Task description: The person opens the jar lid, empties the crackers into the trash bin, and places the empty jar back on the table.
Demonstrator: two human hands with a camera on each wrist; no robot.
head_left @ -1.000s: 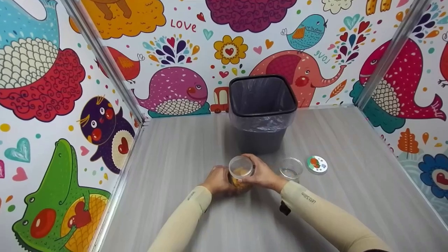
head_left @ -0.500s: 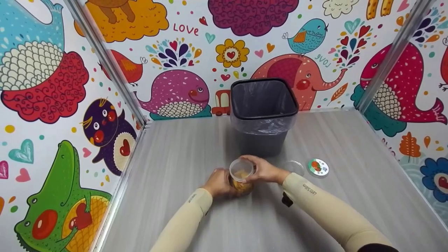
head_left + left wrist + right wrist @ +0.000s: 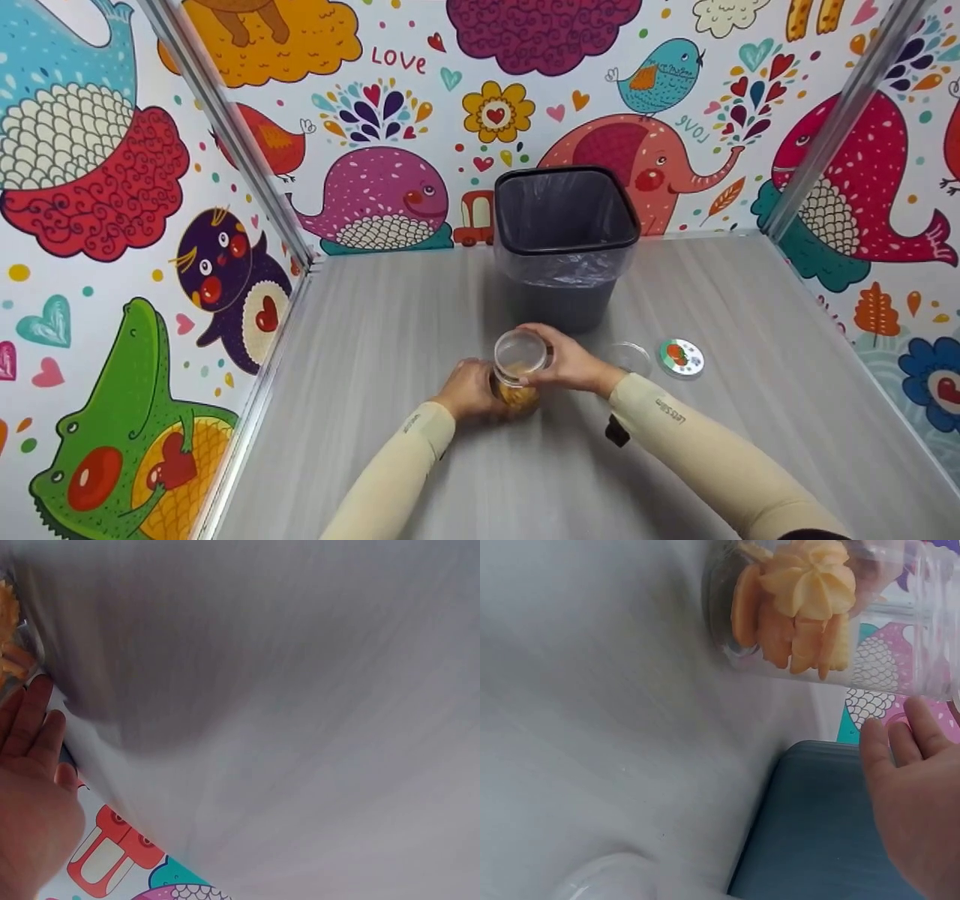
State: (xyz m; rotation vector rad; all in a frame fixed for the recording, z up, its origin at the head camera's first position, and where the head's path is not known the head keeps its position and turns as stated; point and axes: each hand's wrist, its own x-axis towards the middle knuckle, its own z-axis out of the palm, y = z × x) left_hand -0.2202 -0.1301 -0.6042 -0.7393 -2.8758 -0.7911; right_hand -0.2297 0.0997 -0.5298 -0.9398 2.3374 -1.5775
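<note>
A clear plastic jar of pale yellow cookies is between the two hands in front of the bin. My left hand holds its side low down; in the left wrist view only part of that hand and a little of the cookies show at the left edge. My right hand grips the clear round top of the jar, fingers behind and thumb in front. In the right wrist view, swirled cookies fill the jar's lower part, and its ridged neck lies by the right fingers.
A grey bin lined with a clear bag stands behind the hands. Right of the right hand are a clear round container, partly hidden by the wrist, and a round lid with a red fruit picture. Printed panels enclose the grey table.
My right hand has risen slightly, and the jar's clear top has shifted a little up and to the right. The left hand stays round the jar.
</note>
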